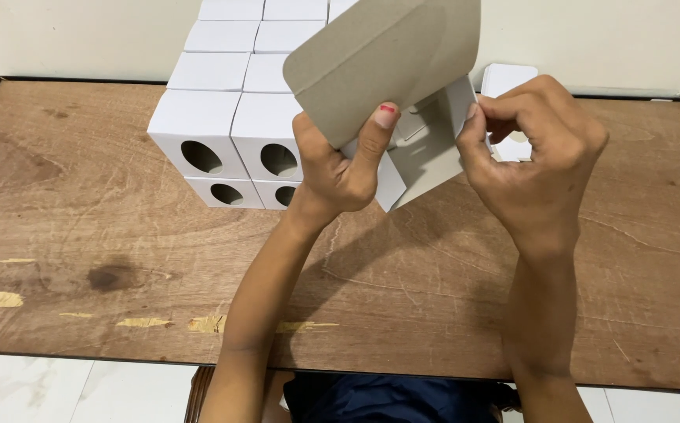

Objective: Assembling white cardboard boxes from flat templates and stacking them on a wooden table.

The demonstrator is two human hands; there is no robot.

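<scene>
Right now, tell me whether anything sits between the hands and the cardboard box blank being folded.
Nothing visible does. The left hand and right hand both grip the cardboard box blank directly. The stack of white boxes stands behind it, to the left.

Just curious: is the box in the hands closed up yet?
No, open: the box has its grey flap raised, pinched by the left hand; the right hand grips its side.

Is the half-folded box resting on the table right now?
No, both hands, left hand and right hand, hold the half-folded box above the table.
</scene>
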